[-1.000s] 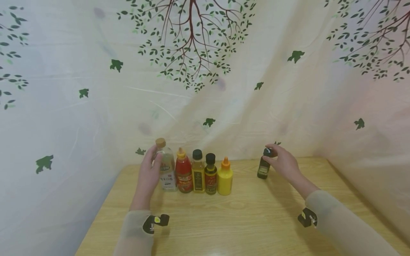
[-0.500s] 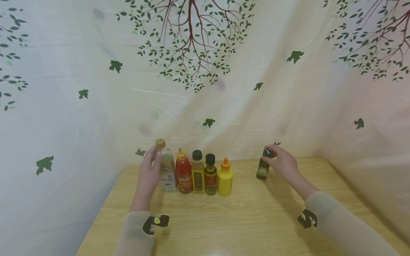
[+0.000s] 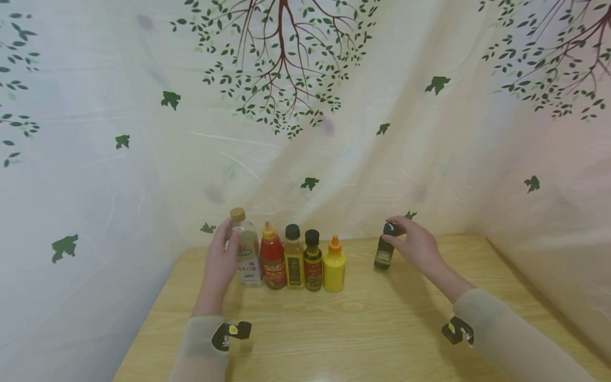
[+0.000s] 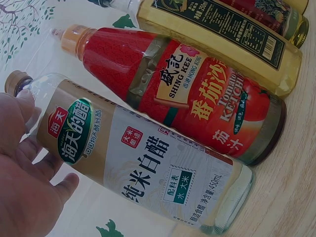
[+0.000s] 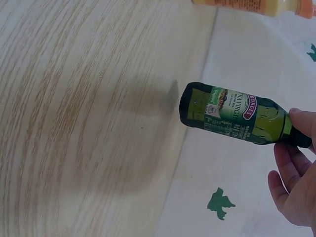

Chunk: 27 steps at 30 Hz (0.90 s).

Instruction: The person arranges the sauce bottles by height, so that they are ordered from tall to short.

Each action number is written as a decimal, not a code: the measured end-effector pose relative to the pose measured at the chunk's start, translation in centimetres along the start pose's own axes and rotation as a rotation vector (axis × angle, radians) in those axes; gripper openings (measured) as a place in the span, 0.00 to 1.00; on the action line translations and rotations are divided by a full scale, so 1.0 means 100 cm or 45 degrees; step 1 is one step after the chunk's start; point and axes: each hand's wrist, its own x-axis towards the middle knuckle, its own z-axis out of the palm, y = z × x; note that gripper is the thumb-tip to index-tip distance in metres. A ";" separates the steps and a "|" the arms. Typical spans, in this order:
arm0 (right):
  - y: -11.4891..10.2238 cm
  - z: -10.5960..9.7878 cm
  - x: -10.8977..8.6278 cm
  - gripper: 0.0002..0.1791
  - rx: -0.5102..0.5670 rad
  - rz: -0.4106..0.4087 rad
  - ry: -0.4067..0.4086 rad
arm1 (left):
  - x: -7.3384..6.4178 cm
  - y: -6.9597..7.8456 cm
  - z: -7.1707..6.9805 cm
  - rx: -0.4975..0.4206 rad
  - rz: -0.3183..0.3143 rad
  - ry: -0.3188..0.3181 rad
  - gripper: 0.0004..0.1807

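Observation:
My left hand (image 3: 222, 249) grips the upper part of a clear white rice vinegar bottle (image 4: 148, 158) with a tan cap, thumb at its neck. That bottle stands at the left end of a row. Beside it stands a red ketchup bottle (image 4: 173, 89). On the right, my right hand (image 3: 416, 245) pinches a small green olive oil bottle (image 5: 234, 116) near its black cap, between thumb and fingers. The olive oil bottle hangs slightly tilted, its base close over the table, with a shadow (image 5: 143, 98) beside it in the right wrist view.
Right of the ketchup, the row continues with a pale yellow oil bottle (image 3: 294, 262), a dark-capped bottle with a red label (image 3: 313, 265) and a yellow squeeze bottle (image 3: 334, 270). A leaf-print curtain (image 3: 363, 175) hangs behind the wooden table (image 3: 334, 339).
My right hand has moved a little to the left with the olive oil bottle, toward the row. My left hand stays at the vinegar bottle.

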 end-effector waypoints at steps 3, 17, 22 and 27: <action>-0.006 0.001 -0.002 0.28 0.012 -0.013 -0.008 | 0.000 0.000 0.000 -0.001 -0.004 -0.002 0.37; -0.037 0.005 -0.008 0.26 0.077 -0.112 0.007 | 0.000 0.000 0.000 0.005 0.009 0.006 0.38; -0.045 0.007 -0.010 0.26 0.096 -0.136 0.001 | 0.000 0.000 0.000 0.008 0.013 0.010 0.38; -0.050 0.009 -0.012 0.26 0.101 -0.163 -0.013 | 0.000 -0.001 0.001 0.008 0.020 0.014 0.38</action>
